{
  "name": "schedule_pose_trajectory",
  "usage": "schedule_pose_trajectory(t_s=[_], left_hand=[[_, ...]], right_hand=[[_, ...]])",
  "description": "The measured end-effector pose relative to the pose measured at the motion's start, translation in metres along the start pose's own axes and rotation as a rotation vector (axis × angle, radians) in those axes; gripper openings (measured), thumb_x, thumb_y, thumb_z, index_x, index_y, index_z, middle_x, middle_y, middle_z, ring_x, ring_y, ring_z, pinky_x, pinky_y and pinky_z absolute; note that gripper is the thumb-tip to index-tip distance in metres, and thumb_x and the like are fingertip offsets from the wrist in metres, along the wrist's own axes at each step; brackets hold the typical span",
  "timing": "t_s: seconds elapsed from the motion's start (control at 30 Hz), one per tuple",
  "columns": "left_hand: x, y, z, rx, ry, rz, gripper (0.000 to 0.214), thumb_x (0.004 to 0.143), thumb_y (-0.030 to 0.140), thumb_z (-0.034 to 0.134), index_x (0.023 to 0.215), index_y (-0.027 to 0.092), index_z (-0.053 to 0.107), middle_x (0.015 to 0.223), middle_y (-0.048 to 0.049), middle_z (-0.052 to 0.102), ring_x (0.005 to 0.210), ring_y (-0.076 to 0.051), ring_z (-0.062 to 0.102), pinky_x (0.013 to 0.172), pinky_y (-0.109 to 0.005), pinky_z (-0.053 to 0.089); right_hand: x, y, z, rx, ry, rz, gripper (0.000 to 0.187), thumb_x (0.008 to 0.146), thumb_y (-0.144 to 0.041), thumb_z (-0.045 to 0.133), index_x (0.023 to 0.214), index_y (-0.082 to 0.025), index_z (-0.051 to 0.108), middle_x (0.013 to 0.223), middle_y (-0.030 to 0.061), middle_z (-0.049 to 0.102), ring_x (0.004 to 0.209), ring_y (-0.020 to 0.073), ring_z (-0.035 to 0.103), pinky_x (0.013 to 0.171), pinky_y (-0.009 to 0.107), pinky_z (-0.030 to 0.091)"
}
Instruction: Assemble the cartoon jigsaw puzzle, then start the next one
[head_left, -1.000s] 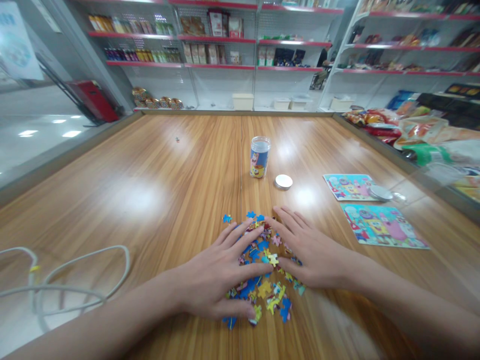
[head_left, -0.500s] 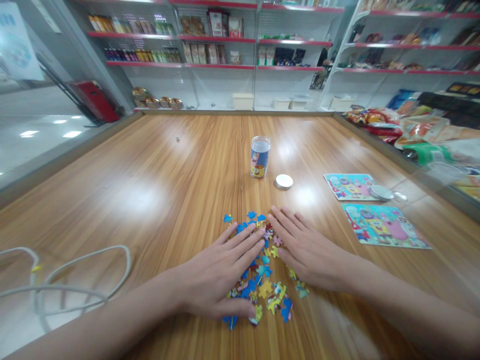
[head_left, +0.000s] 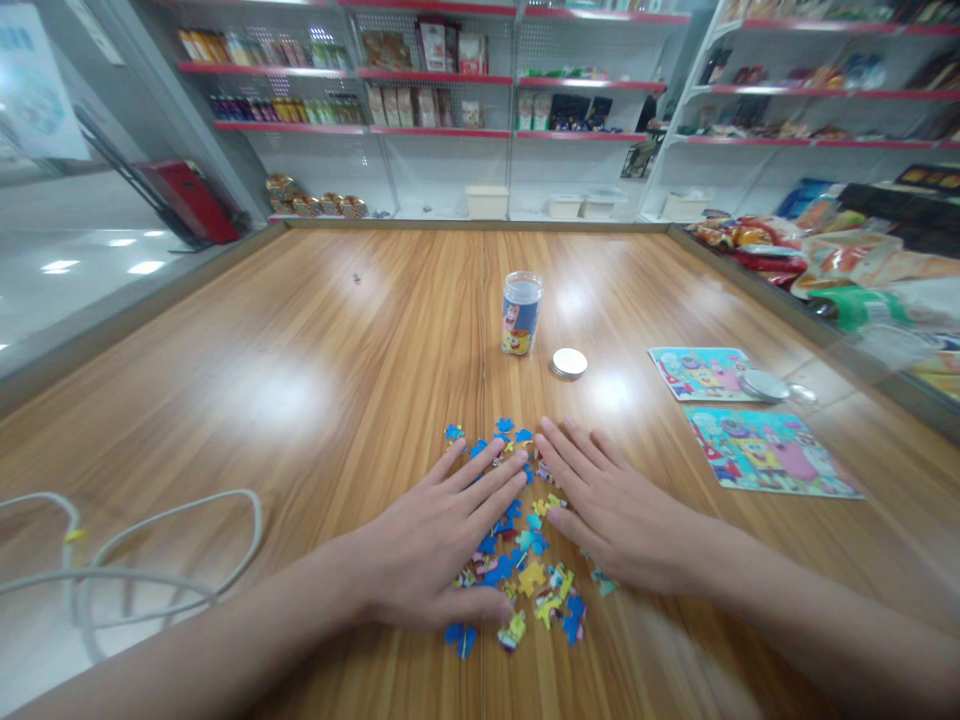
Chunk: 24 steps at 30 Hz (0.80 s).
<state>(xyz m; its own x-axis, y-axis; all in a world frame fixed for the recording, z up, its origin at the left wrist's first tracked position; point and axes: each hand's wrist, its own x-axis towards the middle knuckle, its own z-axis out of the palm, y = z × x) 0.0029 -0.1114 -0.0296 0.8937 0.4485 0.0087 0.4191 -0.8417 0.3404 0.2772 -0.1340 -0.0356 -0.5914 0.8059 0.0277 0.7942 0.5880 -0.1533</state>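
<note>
Both my hands lie flat, palms down, on a loose heap of jigsaw puzzle pieces (head_left: 531,578) on the wooden table. My left hand (head_left: 442,540) covers the left side of the heap, fingers stretched and thumb spread toward me. On the right edge rests my right hand (head_left: 611,500), its fingers out straight and pointing to the upper left. Blue, yellow and pink pieces show between the hands, and others are hidden beneath the palms. Beyond the heap stands a clear jar (head_left: 521,315) with a cartoon label, its top uncovered. A round metal lid (head_left: 569,363) lies beside it.
Two cartoon picture cards (head_left: 772,452) lie at the right, a second round lid (head_left: 764,385) on the farther one. A white cable (head_left: 255,520) loops at the left. Snack packages (head_left: 772,245) are piled past the right edge; stocked shelves (head_left: 439,130) stand behind.
My hands have shifted slightly over the puzzle pieces, and some pieces under the fingers have moved a little. The jar, lids and cards stay put.
</note>
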Motion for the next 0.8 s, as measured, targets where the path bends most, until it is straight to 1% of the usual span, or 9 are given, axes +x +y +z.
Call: schedule_pose_trajectory(t_s=[0.1, 0.17, 0.27, 0.33, 0.4, 0.47, 0.57, 0.67, 0.8], left_hand=[[0.0, 0.0, 0.001, 0.005, -0.014, -0.008, 0.104, 0.088, 0.079, 0.047, 0.163, 0.022, 0.002, 0.168, -0.0127, 0.006, 0.155, -0.039, 0.006, 0.124, -0.063, 0.005], [0.001, 0.0, 0.001, 0.003, -0.007, -0.002, 0.102, 0.088, 0.079, 0.047, 0.163, 0.023, 0.004, 0.168, -0.0115, 0.006, 0.155, -0.04, 0.004, 0.123, -0.065, 0.005], [0.002, 0.001, -0.001, -0.002, -0.004, 0.004, 0.099, 0.089, 0.078, 0.047, 0.162, 0.025, 0.007, 0.169, -0.0081, 0.01, 0.155, -0.041, 0.0, 0.122, -0.068, 0.002], [0.003, 0.002, -0.002, -0.005, -0.021, 0.01, 0.098, 0.089, 0.078, 0.047, 0.162, 0.027, 0.006, 0.169, -0.006, 0.012, 0.155, -0.042, -0.001, 0.121, -0.07, -0.001], [0.004, 0.003, -0.004, -0.009, -0.038, 0.021, 0.096, 0.09, 0.077, 0.046, 0.162, 0.028, 0.006, 0.168, -0.0048, 0.014, 0.154, -0.042, 0.0, 0.121, -0.071, -0.001], [0.005, 0.004, -0.004, -0.014, -0.042, 0.028, 0.094, 0.091, 0.076, 0.046, 0.162, 0.029, 0.006, 0.168, -0.0049, 0.014, 0.154, -0.044, 0.002, 0.12, -0.072, 0.001], [0.006, 0.005, -0.004, -0.023, -0.05, 0.014, 0.095, 0.09, 0.077, 0.045, 0.162, 0.029, 0.007, 0.169, -0.005, 0.012, 0.153, -0.047, 0.003, 0.119, -0.074, 0.003], [0.006, 0.006, -0.005, -0.023, -0.083, -0.004, 0.094, 0.09, 0.078, 0.043, 0.162, 0.03, 0.007, 0.169, -0.0033, 0.012, 0.153, -0.048, 0.004, 0.118, -0.076, 0.003], [0.005, 0.007, -0.007, -0.014, -0.109, -0.019, 0.093, 0.09, 0.08, 0.04, 0.162, 0.031, 0.008, 0.169, -0.0012, 0.011, 0.153, -0.047, 0.005, 0.118, -0.076, 0.004]], right_hand=[[0.001, 0.0, -0.001, -0.012, -0.033, 0.003, 0.062, 0.105, -0.043, 0.036, 0.161, -0.024, 0.019, 0.168, 0.0116, 0.011, 0.154, 0.0383, 0.011, 0.12, 0.065, 0.026], [0.002, 0.0, -0.002, -0.017, -0.05, 0.005, 0.062, 0.105, -0.044, 0.034, 0.161, -0.024, 0.019, 0.168, 0.012, 0.01, 0.154, 0.0386, 0.009, 0.12, 0.066, 0.026], [0.002, 0.001, -0.002, -0.02, -0.049, 0.022, 0.063, 0.105, -0.043, 0.033, 0.161, -0.017, 0.019, 0.168, 0.0149, 0.011, 0.154, 0.0376, 0.008, 0.121, 0.062, 0.026], [0.003, 0.001, -0.001, -0.025, -0.038, 0.036, 0.064, 0.105, -0.04, 0.032, 0.161, -0.012, 0.02, 0.168, 0.0169, 0.012, 0.154, 0.0365, 0.007, 0.122, 0.06, 0.025], [0.004, 0.001, 0.0, -0.022, -0.024, 0.044, 0.063, 0.104, -0.036, 0.032, 0.16, -0.01, 0.019, 0.168, 0.017, 0.012, 0.155, 0.0346, 0.007, 0.123, 0.058, 0.024], [0.006, 0.001, 0.002, 0.006, 0.005, 0.075, 0.063, 0.104, -0.033, 0.031, 0.161, -0.01, 0.016, 0.167, 0.0169, 0.014, 0.155, 0.0321, 0.01, 0.124, 0.056, 0.026], [0.01, 0.001, 0.004, 0.073, 0.082, 0.157, 0.066, 0.104, -0.033, 0.033, 0.161, -0.009, 0.012, 0.166, 0.0198, 0.018, 0.154, 0.0304, 0.019, 0.122, 0.054, 0.031], [0.012, 0.004, 0.006, 0.094, 0.136, 0.2, 0.067, 0.102, -0.033, 0.037, 0.159, -0.006, 0.017, 0.165, 0.0216, 0.023, 0.153, 0.0315, 0.022, 0.122, 0.054, 0.033], [0.011, 0.006, 0.006, 0.105, 0.126, 0.192, 0.067, 0.097, -0.028, 0.044, 0.158, -0.006, 0.024, 0.164, 0.0203, 0.026, 0.153, 0.0321, 0.024, 0.123, 0.053, 0.031]])
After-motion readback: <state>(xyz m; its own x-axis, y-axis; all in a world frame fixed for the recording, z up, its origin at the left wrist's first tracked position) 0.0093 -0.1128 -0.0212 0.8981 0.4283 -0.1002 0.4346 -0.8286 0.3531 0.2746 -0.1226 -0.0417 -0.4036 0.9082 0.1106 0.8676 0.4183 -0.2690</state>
